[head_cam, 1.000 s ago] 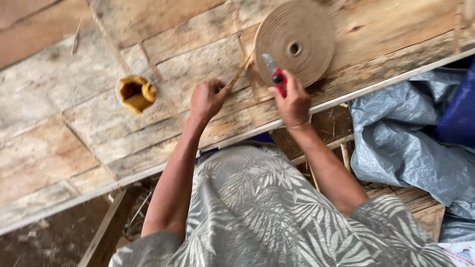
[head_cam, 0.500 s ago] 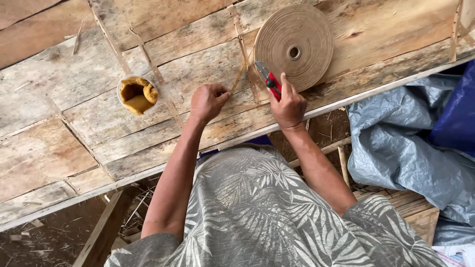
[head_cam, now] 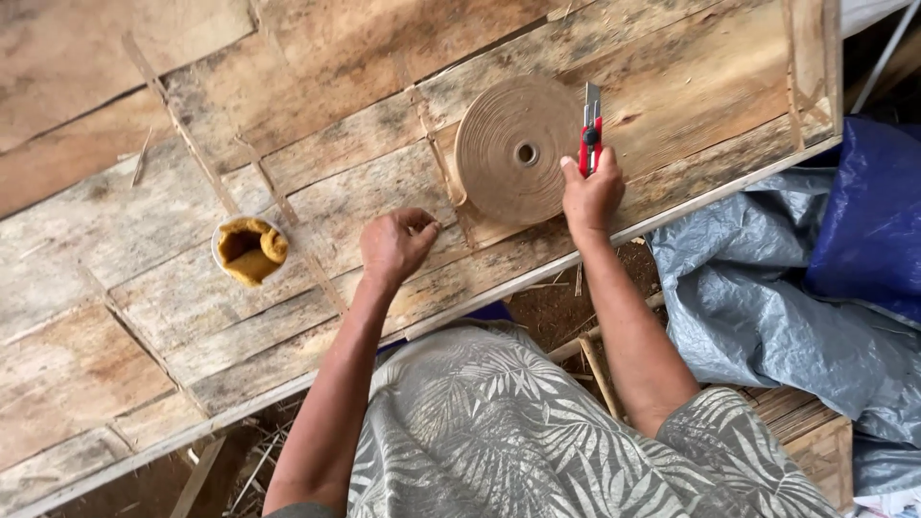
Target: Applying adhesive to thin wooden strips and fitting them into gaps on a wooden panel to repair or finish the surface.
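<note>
My right hand [head_cam: 592, 195] is closed around a red utility knife [head_cam: 589, 134], blade pointing away, lying beside the roll of tan strip [head_cam: 516, 149]. My left hand [head_cam: 395, 245] is curled, fingertips pinching the strip's loose end just left of the roll. I judge a clean cut wants that end held taut and flat on the veneer sheet [head_cam: 317, 115], with the blade well apart from the pinching fingers.

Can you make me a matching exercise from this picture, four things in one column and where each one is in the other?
Things:
1. red utility knife
2. roll of tan tape
3. small pot of yellow paste
4. blue-grey tarpaulin

Places:
A. on the boards, left of the left hand
B. off the table edge, far right
C. gripped in the right hand
D. lying flat between the two hands

Pairs: 1-C, 2-D, 3-A, 4-B
</note>
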